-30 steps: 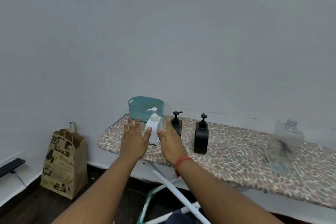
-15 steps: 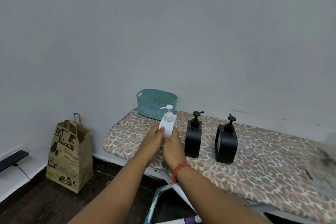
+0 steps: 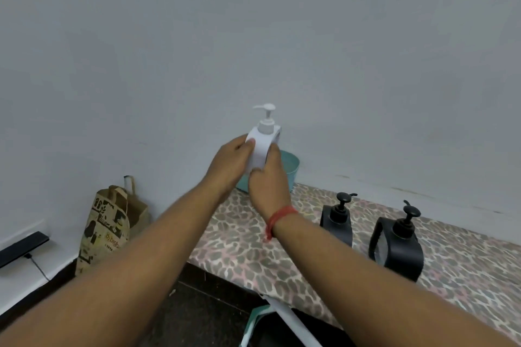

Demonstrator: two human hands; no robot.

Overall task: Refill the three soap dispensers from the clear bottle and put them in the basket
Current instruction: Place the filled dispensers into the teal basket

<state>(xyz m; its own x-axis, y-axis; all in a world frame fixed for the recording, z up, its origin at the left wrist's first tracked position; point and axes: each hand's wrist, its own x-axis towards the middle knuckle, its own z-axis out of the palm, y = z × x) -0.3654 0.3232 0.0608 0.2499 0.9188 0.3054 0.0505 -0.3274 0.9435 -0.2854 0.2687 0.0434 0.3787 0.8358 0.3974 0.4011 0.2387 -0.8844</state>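
Black dispensers (image 3: 337, 220) (image 3: 397, 245) stand on the patterned board (image 3: 253, 248), right of our arms. Our left hand (image 3: 229, 166) and right hand (image 3: 269, 180) clasp the white dispenser (image 3: 260, 146), raised before the teal basket (image 3: 290, 166).

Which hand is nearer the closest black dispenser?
The right hand. It grips the white dispenser on the side facing the black dispenser; the left hand grips the far side.

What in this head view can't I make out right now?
- Clear bottle: outside the head view, past the frame edge.
- Teal basket: mostly hidden behind both hands; contents unseen.
- White dispenser: opaque, lower body covered by the hands; fill level unknown.
- Black dispensers: fill levels unreadable.
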